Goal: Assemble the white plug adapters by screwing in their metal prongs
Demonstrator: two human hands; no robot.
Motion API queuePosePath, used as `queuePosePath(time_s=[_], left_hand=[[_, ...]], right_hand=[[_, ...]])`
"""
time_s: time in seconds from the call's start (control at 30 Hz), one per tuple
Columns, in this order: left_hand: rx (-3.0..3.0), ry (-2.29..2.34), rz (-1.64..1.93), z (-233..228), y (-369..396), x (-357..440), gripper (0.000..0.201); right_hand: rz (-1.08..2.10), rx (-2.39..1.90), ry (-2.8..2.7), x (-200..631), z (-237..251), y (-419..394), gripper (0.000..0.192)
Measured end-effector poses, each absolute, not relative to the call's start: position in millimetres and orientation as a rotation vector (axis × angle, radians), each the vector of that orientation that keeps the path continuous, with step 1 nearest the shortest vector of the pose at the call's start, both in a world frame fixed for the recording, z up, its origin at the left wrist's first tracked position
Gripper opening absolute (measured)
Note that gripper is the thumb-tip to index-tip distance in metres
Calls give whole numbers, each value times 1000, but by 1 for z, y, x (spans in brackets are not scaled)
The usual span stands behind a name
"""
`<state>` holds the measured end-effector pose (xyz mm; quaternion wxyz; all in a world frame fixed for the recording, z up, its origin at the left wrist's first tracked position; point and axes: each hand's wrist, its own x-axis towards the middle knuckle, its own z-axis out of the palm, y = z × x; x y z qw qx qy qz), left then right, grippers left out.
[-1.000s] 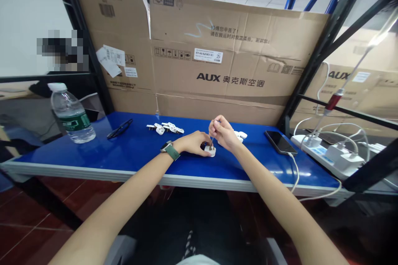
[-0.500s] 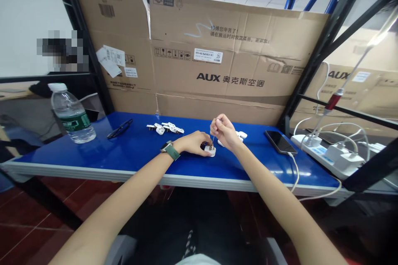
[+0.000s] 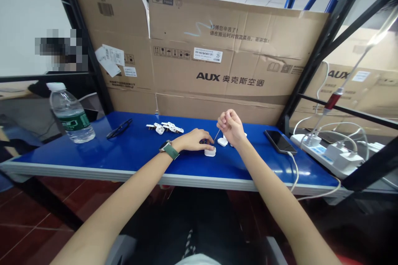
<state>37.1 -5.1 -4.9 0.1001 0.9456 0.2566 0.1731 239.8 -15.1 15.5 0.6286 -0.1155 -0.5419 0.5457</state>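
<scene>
My left hand (image 3: 195, 140), with a green-strapped watch on the wrist, rests its fingers on a small white plug part (image 3: 210, 152) on the blue table (image 3: 130, 153). My right hand (image 3: 230, 126) is raised a little to the right of it and pinches a thin metal tool (image 3: 217, 135) whose tip points down toward that part. More white plug parts (image 3: 222, 141) lie just under my right hand. A cluster of several white plug pieces (image 3: 164, 128) lies farther back to the left.
A water bottle (image 3: 70, 113) stands at the table's left end, with black glasses (image 3: 119, 128) beside it. A dark phone (image 3: 280, 141) on a cable lies to the right, next to a white power strip (image 3: 329, 154) with chargers. Cardboard boxes (image 3: 217, 62) wall the back.
My right hand has lifted and shifted right, taking the tool's tip off the plug part. My left hand has flattened over the part.
</scene>
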Motion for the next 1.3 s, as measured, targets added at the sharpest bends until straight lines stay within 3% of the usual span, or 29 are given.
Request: queuePosePath(time_s=[0.43,0.7,0.83,1.1,1.3], left_hand=[[2936,810,631,-5,1,36,22],[2980,1469,697,-4,15,4,20],[2895,1748,497,-4,18,-9,21],[2969,1048,458,4,7,10,23],[2966,878,528,-2,8,14,21]], right_hand=[[1268,-206,-1224,237,13,-14,37],[1195,-248,-1233,242,14,-9,31],[1203,-261,-1262,241,12,-8,31],[1196,-287,-1276,241,12,-8,31],[1194,-300,-1302,241,9,-6,32]])
